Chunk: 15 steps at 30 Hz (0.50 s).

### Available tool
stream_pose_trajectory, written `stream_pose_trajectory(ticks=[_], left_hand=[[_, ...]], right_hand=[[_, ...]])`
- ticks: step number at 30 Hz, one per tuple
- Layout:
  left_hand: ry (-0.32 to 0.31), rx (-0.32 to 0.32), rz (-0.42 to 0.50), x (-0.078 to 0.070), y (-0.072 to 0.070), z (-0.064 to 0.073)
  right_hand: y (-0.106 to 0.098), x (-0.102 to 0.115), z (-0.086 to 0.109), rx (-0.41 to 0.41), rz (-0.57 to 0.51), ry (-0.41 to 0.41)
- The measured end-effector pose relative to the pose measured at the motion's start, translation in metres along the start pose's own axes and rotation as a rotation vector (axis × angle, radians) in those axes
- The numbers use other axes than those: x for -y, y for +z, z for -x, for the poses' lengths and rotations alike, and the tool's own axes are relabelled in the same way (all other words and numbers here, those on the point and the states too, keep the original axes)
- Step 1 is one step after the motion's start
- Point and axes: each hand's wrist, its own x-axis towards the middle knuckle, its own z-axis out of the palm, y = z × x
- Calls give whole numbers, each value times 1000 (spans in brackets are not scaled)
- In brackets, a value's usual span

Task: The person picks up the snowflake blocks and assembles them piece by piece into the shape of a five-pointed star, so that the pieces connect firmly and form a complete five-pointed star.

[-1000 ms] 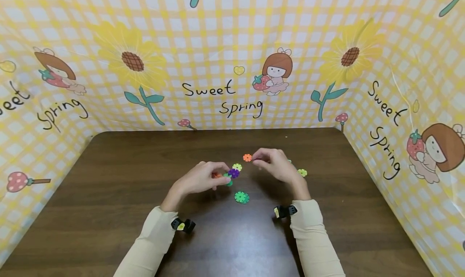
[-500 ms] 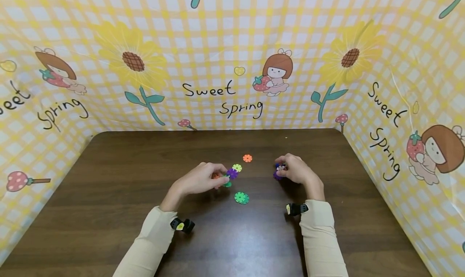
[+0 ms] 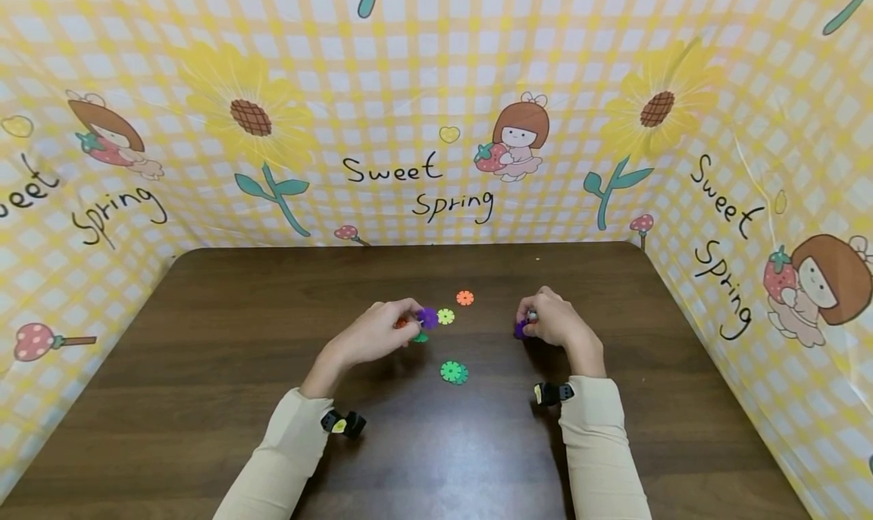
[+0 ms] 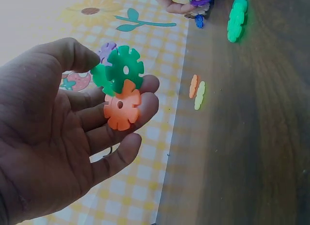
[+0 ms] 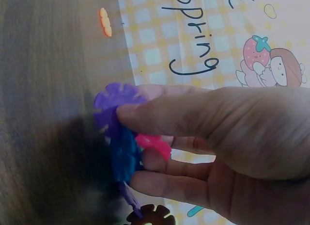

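My left hand (image 3: 375,332) holds a small cluster of notched plastic discs between thumb and fingers. In the left wrist view its green disc (image 4: 131,60) interlocks with an orange disc (image 4: 122,111), and a purple disc (image 4: 107,50) sits behind. To the right, my right hand (image 3: 558,319) grips another cluster low over the table. Its thumb presses a purple disc (image 5: 114,101) in the right wrist view. A blue disc (image 5: 123,157) and a pink disc (image 5: 154,143) show between the fingers, with a brown disc (image 5: 152,215) below.
Between the hands on the brown table (image 3: 436,459) lie an orange disc (image 3: 464,298) and a yellow-green disc (image 3: 445,316). Nearer me are overlapping green discs (image 3: 453,372). A yellow checked cloth (image 3: 395,65) surrounds the table's back and sides.
My right hand has moved right, away from the orange disc, and taken hold of the purple and blue cluster. My left hand's cluster has turned, its purple disc shifting left off the yellow-green one.
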Motion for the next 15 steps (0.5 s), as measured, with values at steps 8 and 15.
stream_pose_trajectory(ticks=[8, 15], left_hand=[[43, -30, -45, 1, -2, 1], [72, -33, -21, 2, -4, 2]], right_hand=[[-5, 0, 3, -12, -109, -17], [-7, 10, 0, -76, -311, -85]])
